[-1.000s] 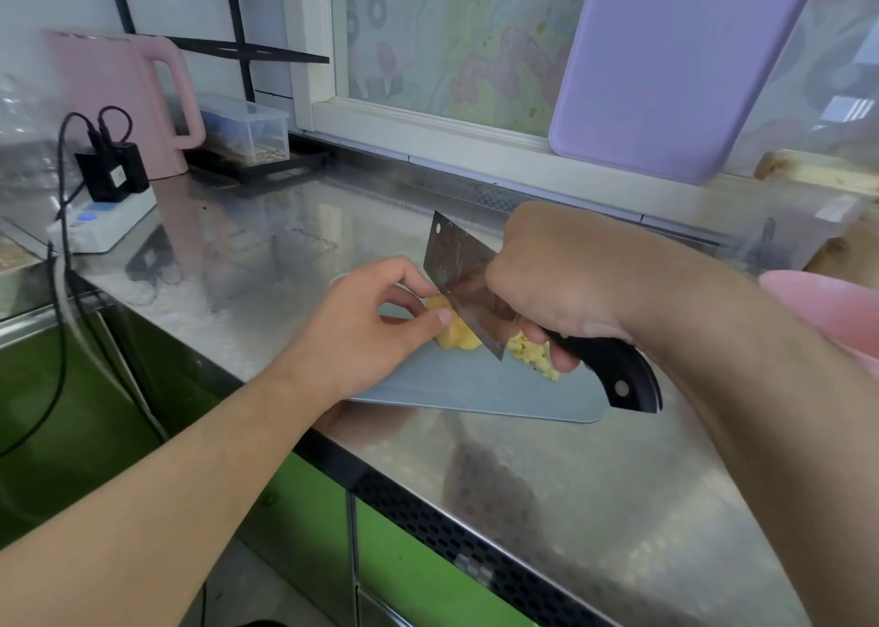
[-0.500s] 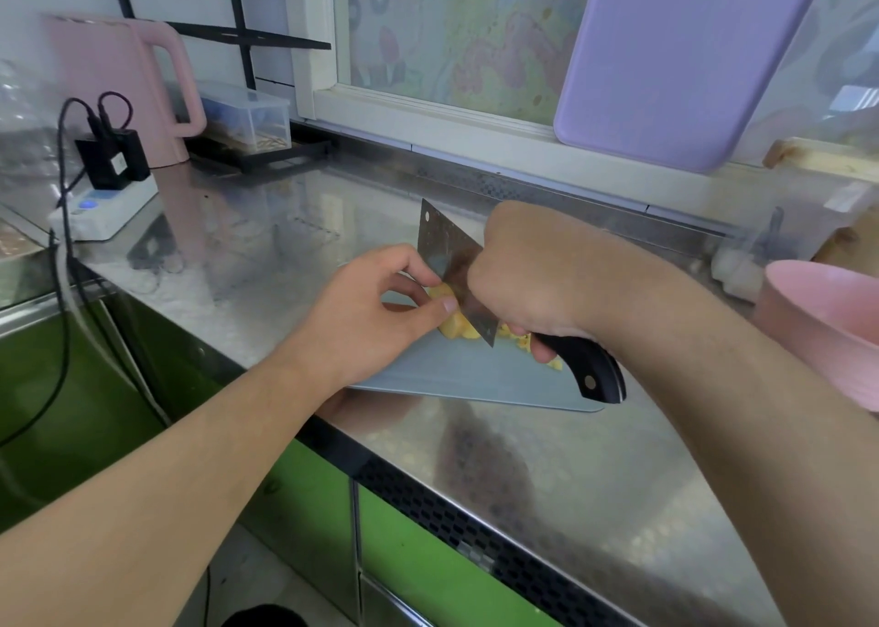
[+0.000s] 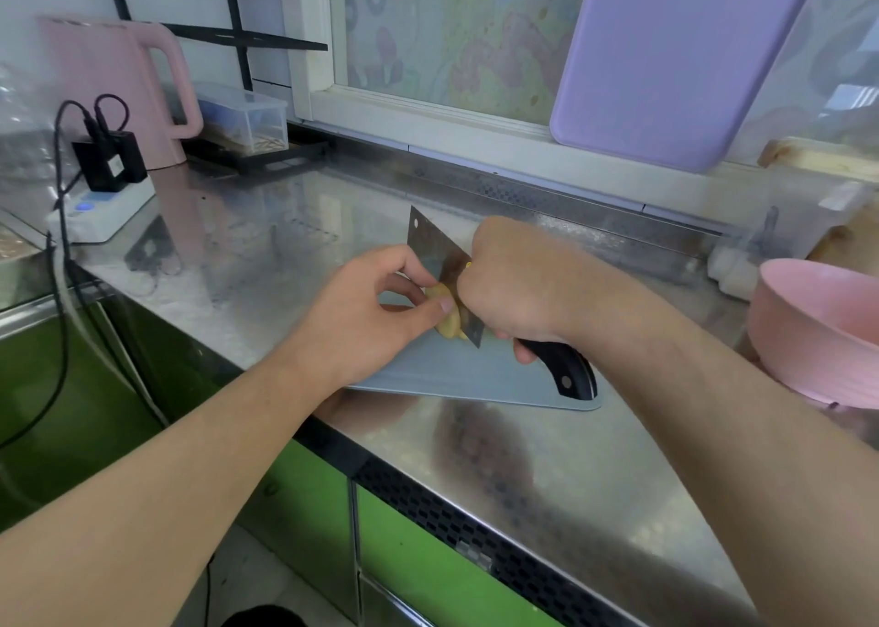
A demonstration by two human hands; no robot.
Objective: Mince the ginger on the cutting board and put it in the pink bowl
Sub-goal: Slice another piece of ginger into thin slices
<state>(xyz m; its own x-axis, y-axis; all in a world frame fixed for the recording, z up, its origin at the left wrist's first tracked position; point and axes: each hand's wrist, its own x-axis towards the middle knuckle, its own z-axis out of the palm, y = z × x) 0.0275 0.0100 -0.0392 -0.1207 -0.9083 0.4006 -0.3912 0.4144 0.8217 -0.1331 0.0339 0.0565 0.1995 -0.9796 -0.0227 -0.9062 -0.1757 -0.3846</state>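
A yellow piece of ginger (image 3: 449, 322) lies on the grey-blue cutting board (image 3: 456, 379) at the middle of the steel counter. My left hand (image 3: 361, 317) pinches the ginger from the left with thumb and fingertips. My right hand (image 3: 518, 284) grips the black handle of a cleaver (image 3: 440, 265), whose blade stands on edge against the ginger's right side. Any cut pieces to the right of the blade are hidden by my right hand. The pink bowl (image 3: 818, 331) sits at the right edge of the counter, apart from the board.
A pink kettle (image 3: 109, 89), a white power strip (image 3: 104, 210) with black plugs and a clear box (image 3: 247, 120) stand at the back left. A purple board (image 3: 666, 60) leans on the window. The counter's front edge (image 3: 475, 522) runs above green cabinet doors.
The cleaver has shifted left along the ginger, and my left fingers have drawn back with it. The cut yellow pieces seen earlier right of the blade are now hidden by my right hand.
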